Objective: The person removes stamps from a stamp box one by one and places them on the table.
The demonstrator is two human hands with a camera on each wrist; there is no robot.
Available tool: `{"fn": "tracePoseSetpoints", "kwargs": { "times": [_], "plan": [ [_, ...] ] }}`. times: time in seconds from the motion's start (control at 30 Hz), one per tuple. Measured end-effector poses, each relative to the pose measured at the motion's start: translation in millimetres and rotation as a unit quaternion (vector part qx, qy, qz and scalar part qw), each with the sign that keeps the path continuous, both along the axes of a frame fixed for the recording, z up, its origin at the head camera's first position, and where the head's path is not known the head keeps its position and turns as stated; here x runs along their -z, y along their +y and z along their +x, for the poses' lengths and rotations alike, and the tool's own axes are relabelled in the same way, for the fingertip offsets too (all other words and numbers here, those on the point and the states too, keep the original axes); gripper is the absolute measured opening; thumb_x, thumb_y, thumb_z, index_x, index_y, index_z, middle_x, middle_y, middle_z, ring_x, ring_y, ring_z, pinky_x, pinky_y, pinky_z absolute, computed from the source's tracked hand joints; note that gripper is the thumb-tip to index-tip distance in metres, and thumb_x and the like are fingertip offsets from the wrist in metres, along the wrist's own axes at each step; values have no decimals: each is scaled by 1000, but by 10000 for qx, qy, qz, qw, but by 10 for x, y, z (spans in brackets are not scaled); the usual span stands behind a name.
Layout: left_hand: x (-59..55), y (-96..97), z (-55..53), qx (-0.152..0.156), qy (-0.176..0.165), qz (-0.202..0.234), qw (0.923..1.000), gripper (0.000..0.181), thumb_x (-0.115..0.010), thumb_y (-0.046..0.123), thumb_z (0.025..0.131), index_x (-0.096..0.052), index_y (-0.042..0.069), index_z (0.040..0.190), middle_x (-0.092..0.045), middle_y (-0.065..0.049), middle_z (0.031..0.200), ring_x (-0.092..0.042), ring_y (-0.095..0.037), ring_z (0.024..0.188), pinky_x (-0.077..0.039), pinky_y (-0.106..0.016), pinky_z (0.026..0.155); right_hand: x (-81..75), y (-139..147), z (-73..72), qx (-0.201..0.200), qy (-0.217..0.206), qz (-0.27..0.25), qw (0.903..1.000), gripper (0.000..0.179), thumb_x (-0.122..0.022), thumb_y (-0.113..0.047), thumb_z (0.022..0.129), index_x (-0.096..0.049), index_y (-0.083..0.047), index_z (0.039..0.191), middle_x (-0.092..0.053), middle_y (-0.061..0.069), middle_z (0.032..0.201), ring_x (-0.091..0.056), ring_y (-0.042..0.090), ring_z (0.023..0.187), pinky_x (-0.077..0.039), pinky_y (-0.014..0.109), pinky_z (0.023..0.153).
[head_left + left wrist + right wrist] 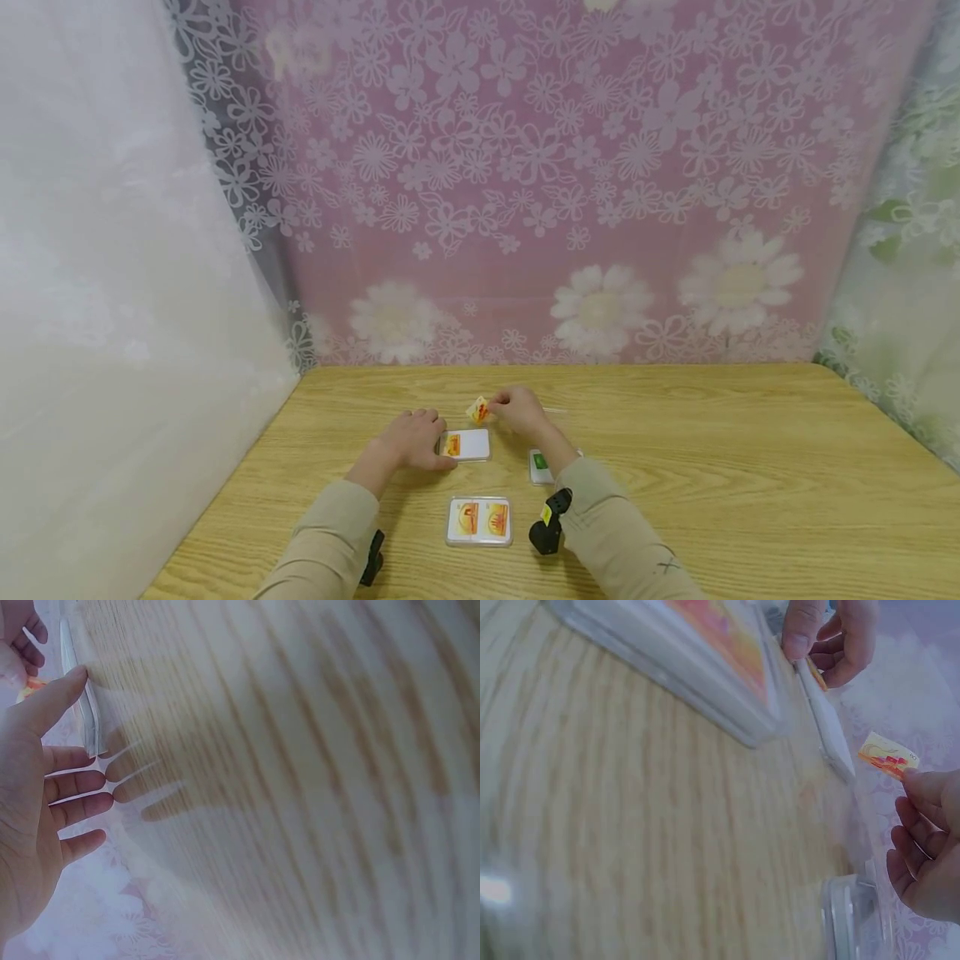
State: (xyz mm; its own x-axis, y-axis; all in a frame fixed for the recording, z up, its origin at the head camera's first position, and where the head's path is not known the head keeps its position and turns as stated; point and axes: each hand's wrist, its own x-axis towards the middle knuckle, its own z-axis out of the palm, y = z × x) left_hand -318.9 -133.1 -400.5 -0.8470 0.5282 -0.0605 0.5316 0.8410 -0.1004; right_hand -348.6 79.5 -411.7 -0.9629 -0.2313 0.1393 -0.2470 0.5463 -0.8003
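My right hand point(519, 410) pinches a small orange and yellow postage stamp point(887, 756) by its edge, raised off the table beyond a clear flat case. This case point(476, 445) has a white insert, with an orange stamp point(453, 445) at its left end and bare white on the right. My left hand point(411, 440) holds the case at its left end, thumb along the near edge and fingers at the far side. In the left wrist view the case point(88, 724) shows edge-on beside the thumb, and the other fingers are spread.
Nearer me lies a second clear case point(480, 542) with two orange stamps side by side. Another case point(541, 477), showing green, is partly hidden under my right forearm. The wooden table point(712, 467) meets a pink floral curtain point(487, 275) at the back.
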Motion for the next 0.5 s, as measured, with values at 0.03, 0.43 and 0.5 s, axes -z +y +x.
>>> {"fn": "tracePoseSetpoints", "kwargs": {
  "times": [0.03,0.43,0.5],
  "plan": [
    [-2,-1,-2,-3,-4,-4,10000,60,-56,61,80,-60,9,109,-54,-4,100,-52,-23,95,-42,-44,87,9,-9,-6,65,24,20,10000,13,-61,-11,89,-68,0,86,-61,6,78,-47,13,59,-41,26,53],
    [-14,-1,0,25,-50,35,10000,60,-57,60,80,-59,9,111,-54,-5,103,-52,-23,97,-41,-44,88,68,-72,-33,353,177,498,9980,12,-62,-11,87,-70,-2,84,-63,6,84,-50,14,64,-41,27,56],
    [-2,-3,-2,12,-59,19,10000,60,-57,59,80,-59,9,113,-54,-5,104,-52,-23,99,-41,-44,89,60,-83,-20,430,219,713,9963,12,-63,-12,87,-71,-4,83,-64,5,85,-50,14,64,-42,29,58]
  ]
}}
